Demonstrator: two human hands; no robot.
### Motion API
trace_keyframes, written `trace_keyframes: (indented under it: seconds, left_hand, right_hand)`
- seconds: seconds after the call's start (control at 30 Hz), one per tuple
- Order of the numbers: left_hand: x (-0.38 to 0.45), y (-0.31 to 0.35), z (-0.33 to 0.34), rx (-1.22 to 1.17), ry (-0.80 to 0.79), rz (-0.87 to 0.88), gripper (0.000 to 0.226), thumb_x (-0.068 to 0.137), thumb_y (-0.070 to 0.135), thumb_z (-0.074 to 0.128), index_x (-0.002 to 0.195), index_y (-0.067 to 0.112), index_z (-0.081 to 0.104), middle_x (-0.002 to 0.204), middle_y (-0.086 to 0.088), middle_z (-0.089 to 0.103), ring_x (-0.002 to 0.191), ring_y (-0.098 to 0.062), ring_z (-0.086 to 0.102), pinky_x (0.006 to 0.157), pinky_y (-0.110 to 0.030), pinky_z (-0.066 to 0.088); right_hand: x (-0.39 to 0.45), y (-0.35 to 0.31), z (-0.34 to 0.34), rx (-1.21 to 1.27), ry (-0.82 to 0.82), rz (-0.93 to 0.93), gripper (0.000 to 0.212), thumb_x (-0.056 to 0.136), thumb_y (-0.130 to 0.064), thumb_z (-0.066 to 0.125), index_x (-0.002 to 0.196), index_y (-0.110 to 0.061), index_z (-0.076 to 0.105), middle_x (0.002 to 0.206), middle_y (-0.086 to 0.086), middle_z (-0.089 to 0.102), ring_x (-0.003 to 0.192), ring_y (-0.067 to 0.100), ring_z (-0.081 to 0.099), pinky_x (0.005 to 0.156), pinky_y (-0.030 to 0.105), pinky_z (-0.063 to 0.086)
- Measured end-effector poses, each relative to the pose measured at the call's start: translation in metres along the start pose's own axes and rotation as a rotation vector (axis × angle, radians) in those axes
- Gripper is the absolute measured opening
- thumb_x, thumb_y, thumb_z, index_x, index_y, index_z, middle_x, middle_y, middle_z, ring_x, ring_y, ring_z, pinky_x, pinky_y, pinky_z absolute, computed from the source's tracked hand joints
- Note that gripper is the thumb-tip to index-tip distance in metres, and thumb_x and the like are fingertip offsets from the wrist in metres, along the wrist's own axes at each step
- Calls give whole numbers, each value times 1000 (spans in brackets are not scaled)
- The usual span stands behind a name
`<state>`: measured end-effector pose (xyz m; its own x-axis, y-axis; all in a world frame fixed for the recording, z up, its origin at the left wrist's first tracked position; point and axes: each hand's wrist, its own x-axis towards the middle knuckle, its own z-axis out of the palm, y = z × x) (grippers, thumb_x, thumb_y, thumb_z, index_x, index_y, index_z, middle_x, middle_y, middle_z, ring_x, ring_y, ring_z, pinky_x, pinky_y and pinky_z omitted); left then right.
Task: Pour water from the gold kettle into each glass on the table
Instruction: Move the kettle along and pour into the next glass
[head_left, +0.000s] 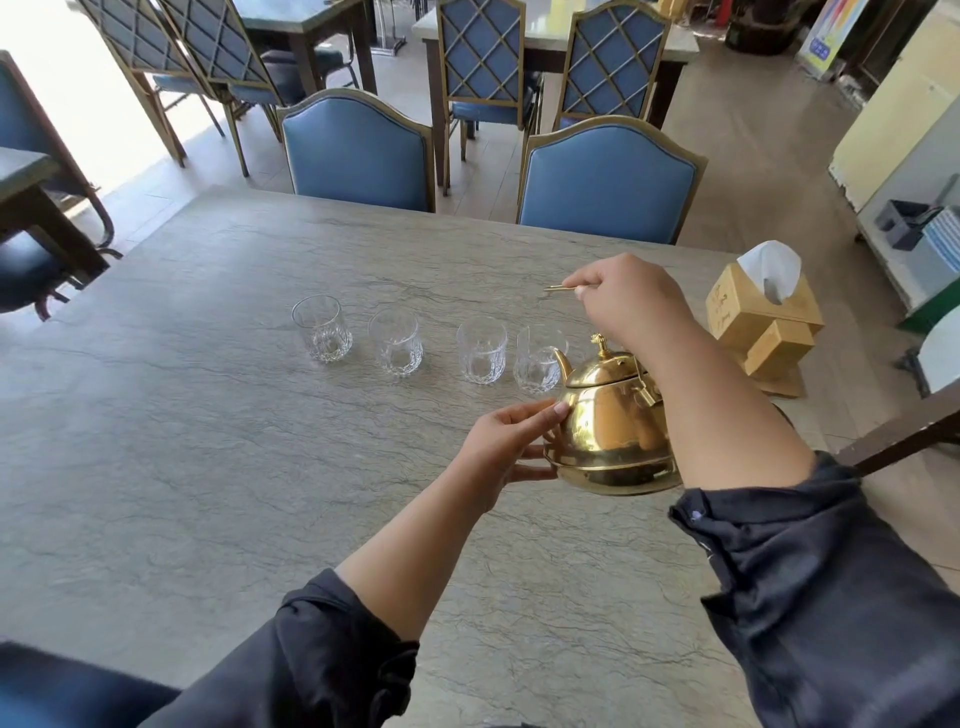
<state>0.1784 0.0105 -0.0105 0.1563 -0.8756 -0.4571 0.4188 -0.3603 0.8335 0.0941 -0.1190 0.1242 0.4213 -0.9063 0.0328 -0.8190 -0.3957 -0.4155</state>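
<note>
Head view: the round polished gold kettle sits at the grey stone table's right side, its spout beside the rightmost of four clear cut-glass tumblers. Right hand pinches its thin handle overhead; left hand, fingers spread, braces its side.

Kettle handle mostly behind right hand

— What carries everything?
— A grey, veined stone table.
— What stands on it?
— Four clear glasses in a row, all upright and apart. At the right edge, a wooden tissue box.
— And the gold kettle?
— Near the rightmost glass; whether its base touches the table, I cannot tell.
</note>
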Motion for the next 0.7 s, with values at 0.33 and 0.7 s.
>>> trace_keyframes:
  seconds: [0.33,0.7]
  left_hand:
    - [-2,1,-1,5,0,0,48,80,37,79,122,14,72,104,-9,73,91,-25,72,76,-41,63]
    - [-4,0,1,23,-3,-9,48,80,38,79,120,13,72,109,-12,71,96,-28,71,83,-48,62]
  right_hand:
    - [5,1,3,-23,-16,16,30,100,-18,51,120,-31,69,115,8,69,77,22,56,50,25,38]
    - [7,1,3,-55,-23,18,31,101,-16,50,120,-31,69,114,7,69,77,21,54,47,23,36]
